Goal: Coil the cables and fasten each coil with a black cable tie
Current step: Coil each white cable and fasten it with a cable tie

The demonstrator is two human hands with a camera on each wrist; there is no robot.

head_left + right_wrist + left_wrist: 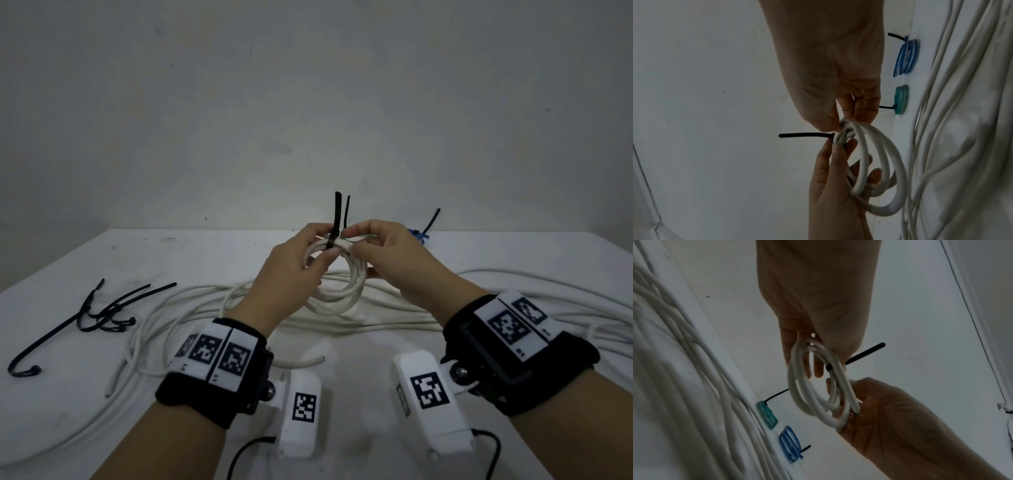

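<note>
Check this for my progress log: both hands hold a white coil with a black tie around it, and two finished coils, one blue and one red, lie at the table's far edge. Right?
Not quite. The left wrist view shows the finished coils are a blue coil and a teal coil, not red. Otherwise right: both hands hold the white coil, with the black tie around it.

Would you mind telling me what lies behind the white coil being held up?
Behind the white cable coil, a teal coil and a blue coil lie at the table's far edge, each tied black; in the head view the hands mostly hide them.

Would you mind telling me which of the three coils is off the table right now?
The white coil, held up between the left hand and right hand. The teal coil and blue coil lie at the table's far edge.
</note>
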